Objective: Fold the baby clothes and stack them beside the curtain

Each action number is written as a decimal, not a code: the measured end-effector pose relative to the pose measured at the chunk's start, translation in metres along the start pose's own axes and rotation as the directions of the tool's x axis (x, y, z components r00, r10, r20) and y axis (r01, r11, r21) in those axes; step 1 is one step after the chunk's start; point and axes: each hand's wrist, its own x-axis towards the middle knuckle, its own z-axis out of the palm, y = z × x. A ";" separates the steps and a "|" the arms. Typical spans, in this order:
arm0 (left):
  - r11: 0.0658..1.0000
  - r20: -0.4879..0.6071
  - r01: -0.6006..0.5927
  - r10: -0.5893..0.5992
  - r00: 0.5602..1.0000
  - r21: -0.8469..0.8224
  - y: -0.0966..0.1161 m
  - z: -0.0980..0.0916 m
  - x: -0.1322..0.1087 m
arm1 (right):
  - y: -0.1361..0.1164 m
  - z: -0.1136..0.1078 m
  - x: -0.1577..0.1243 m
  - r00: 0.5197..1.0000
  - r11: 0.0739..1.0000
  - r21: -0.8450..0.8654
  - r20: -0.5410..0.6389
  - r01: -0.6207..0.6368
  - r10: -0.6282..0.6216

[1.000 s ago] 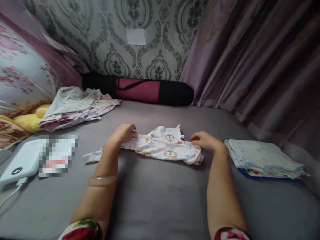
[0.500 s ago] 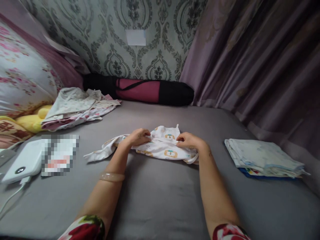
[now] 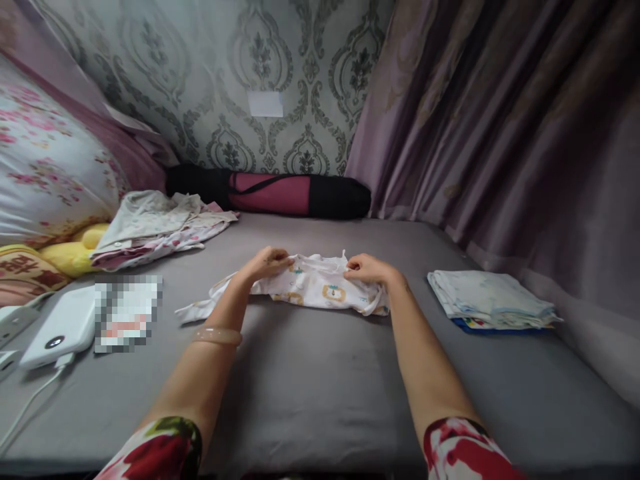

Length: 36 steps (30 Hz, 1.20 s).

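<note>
A small white baby garment (image 3: 315,288) with little animal prints lies crumpled on the grey bed sheet (image 3: 310,393) in front of me. My left hand (image 3: 267,262) pinches its upper left edge, fingers closed on the cloth. My right hand (image 3: 367,268) grips the upper right edge in the same way. One sleeve of the garment trails out to the left across the sheet. A pale bangle (image 3: 217,335) sits on my left wrist.
A folded stack of light cloths (image 3: 490,300) lies to the right. A heap of unfolded clothes (image 3: 155,223) sits at the back left beside floral pillows (image 3: 50,173). A white power bank (image 3: 60,327) with a cable lies left. A black-and-pink roll bag (image 3: 280,193) lines the wall; curtains hang right.
Both hands have moved inward from the garment's outer ends to its top edge and now pinch it closer together. The view has tilted slightly.
</note>
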 end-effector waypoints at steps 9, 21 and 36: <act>0.977 -0.348 -0.198 0.212 0.913 0.075 0.049 -0.056 -0.007 | -0.028 -0.043 -0.023 0.857 0.947 0.102 -0.462 0.305 -0.227; 0.824 -0.437 -0.370 0.548 0.713 0.429 0.110 -0.140 -0.008 | -0.071 -0.123 -0.046 0.636 0.909 -0.260 -0.650 0.327 -0.415; 0.900 -0.572 -0.369 0.434 0.696 0.233 0.095 -0.150 0.011 | -0.098 -0.140 -0.041 0.637 0.925 -0.265 -0.671 0.271 -0.379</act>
